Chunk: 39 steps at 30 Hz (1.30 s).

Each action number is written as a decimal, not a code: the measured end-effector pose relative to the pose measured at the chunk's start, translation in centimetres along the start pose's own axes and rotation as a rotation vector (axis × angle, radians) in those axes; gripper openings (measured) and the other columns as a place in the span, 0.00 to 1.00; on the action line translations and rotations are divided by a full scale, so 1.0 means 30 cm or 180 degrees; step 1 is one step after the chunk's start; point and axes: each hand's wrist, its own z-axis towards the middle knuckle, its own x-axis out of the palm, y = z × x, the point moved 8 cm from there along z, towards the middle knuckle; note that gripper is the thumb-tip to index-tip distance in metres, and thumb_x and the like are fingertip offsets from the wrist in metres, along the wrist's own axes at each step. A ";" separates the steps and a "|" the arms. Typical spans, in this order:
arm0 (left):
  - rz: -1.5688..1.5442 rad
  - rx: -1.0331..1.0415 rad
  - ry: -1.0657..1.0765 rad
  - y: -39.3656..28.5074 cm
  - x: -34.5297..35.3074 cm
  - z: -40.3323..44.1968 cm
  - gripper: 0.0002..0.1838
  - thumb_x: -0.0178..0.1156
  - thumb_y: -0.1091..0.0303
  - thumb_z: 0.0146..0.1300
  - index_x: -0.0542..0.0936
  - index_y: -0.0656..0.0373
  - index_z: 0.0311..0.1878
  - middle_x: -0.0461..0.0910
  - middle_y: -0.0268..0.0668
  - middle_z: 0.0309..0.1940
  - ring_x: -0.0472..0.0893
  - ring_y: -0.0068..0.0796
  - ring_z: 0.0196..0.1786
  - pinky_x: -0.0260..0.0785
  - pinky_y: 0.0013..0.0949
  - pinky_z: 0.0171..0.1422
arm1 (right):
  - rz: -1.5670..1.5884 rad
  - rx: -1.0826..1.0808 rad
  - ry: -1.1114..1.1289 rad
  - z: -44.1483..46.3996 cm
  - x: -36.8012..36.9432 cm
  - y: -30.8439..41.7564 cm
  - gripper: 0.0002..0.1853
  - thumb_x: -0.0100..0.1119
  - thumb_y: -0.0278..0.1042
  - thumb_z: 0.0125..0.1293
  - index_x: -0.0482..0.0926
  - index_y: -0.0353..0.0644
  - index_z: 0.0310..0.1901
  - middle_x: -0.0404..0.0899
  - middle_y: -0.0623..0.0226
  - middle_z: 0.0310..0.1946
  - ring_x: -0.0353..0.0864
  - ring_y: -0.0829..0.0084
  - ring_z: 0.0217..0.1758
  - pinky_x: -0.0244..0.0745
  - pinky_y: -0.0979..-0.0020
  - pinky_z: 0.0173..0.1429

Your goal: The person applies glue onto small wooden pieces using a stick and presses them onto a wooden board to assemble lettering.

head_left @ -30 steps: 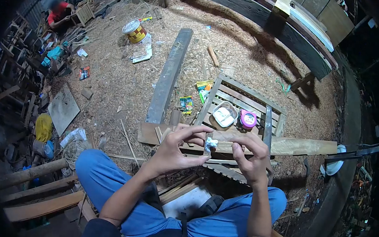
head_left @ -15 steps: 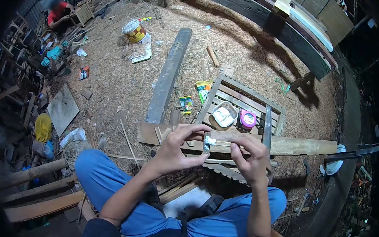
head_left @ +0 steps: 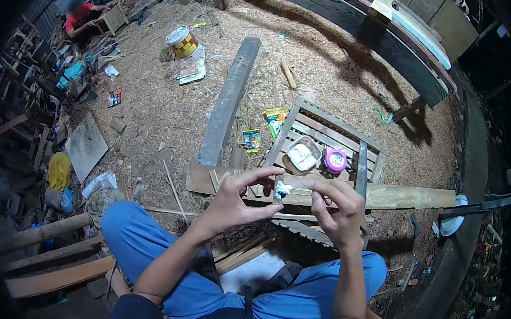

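My left hand (head_left: 234, 201) pinches a small flat wooden piece (head_left: 277, 202) upright between thumb and forefinger. White paste (head_left: 282, 189) sits in a lump on the side of that piece. In my right hand (head_left: 339, 213) is a thin wooden stick (head_left: 301, 191), its tip in the paste. Beyond my hands, a clear plastic container (head_left: 319, 148) with white paste inside rests on a slatted wooden frame (head_left: 368, 131). Beside it lies a pink tape measure (head_left: 334, 160).
A long plank (head_left: 411, 199) crosses in front of my knees, with a dark beam (head_left: 230, 103) beyond it. A yellow-and-red can (head_left: 183, 42) stands on the sawdust floor. Another person (head_left: 81, 20) crouches far left by a small wooden piece of furniture (head_left: 115, 18).
The stick's tip and the white paste have shifted slightly against the wooden piece, and the lump looks differently shaped. Both hands stay in nearly the same place.
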 end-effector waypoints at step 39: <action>0.0052 -0.0134 -0.0190 -0.010 -0.005 0.005 0.40 0.84 0.70 0.52 0.81 0.57 0.70 0.85 0.29 0.49 0.81 0.15 0.47 0.72 0.21 0.48 | -0.0331 -0.0684 -0.0646 -0.018 -0.026 0.052 0.18 0.78 0.19 0.51 0.92 0.49 0.44 0.83 0.70 0.37 0.80 0.67 0.41 0.76 0.68 0.42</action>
